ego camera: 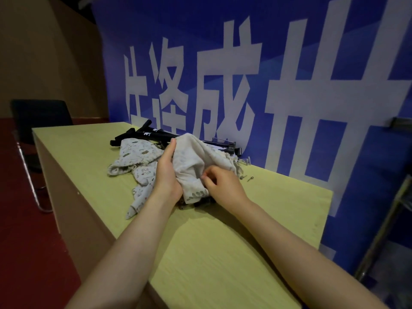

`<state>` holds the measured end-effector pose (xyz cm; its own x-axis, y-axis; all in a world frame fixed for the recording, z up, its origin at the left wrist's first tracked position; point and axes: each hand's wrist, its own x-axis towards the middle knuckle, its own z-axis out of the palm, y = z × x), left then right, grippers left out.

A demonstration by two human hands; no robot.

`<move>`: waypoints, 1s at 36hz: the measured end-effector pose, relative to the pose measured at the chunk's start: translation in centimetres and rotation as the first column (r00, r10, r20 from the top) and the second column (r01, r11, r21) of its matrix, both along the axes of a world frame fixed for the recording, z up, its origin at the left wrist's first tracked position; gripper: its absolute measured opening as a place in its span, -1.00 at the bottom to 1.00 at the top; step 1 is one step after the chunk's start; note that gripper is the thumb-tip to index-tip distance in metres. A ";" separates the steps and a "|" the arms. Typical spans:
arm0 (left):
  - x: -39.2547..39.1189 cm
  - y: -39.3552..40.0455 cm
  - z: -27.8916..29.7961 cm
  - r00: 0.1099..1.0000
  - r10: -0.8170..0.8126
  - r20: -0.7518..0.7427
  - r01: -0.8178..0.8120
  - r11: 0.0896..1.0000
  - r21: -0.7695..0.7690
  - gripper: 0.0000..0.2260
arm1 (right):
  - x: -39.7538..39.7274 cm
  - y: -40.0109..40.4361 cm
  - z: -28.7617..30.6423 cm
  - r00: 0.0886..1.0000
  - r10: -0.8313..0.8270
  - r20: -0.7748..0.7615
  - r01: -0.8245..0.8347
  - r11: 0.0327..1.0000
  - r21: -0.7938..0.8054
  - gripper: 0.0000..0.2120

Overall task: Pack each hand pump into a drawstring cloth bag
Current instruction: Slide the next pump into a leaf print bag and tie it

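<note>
- Head view: the right hand (219,182) pinches the near hem of a cream drawstring cloth bag (196,161), fingers curled on the fabric, probably to draw the mouth down or find the cord.
- The left hand (166,172) wraps the bag's left side with its thumb up along the cloth, a closed grip that appears to steady whatever is inside.
- A dark part shows under the bag's lower edge (204,202), on the yellow-green table (223,253); I judge it to be a hand pump partly sheathed, though too little shows to be sure.
- Just left of the hands lie spare printed cloth bags (136,161), loose and crumpled within reach for the next pumps.
- To the right of the bag, small metal fittings (245,177) are scattered on the tabletop.
- Behind the bags, black hand pumps (147,133) lie in a heap, not yet packed.
- Beyond stands a blue banner (245,74) with large white characters, and a dark chair (40,119) at far left.
</note>
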<state>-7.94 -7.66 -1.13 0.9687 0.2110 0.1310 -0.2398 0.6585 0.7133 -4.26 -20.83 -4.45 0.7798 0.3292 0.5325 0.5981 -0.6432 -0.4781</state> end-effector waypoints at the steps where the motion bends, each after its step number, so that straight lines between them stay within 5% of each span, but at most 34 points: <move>1: 0.0 0.1 0.0 1.000 -0.003 0.008 0.003 1.000 -0.007 -0.59 | 0.0 0.0 0.0 1.000 -0.010 0.009 0.010 1.000 -0.006 -0.86; 18: 0.4 0.1 -0.3 1.000 0.006 0.022 -0.005 1.000 -0.026 -0.66 | 0.8 -0.9 0.1 0.991 0.104 -0.090 -0.076 0.959 0.272 -0.71; 29: 0.5 0.3 -0.2 0.998 0.061 -0.003 -0.061 0.995 -0.081 -0.62 | 0.9 -1.2 0.1 0.998 0.069 0.007 -0.067 0.933 0.353 -0.84; 36: 1.5 1.5 -1.0 0.988 0.143 -0.061 -0.147 0.988 -0.057 -0.47 | 0.7 -2.2 0.6 0.978 0.001 0.211 -0.099 0.884 0.456 -0.84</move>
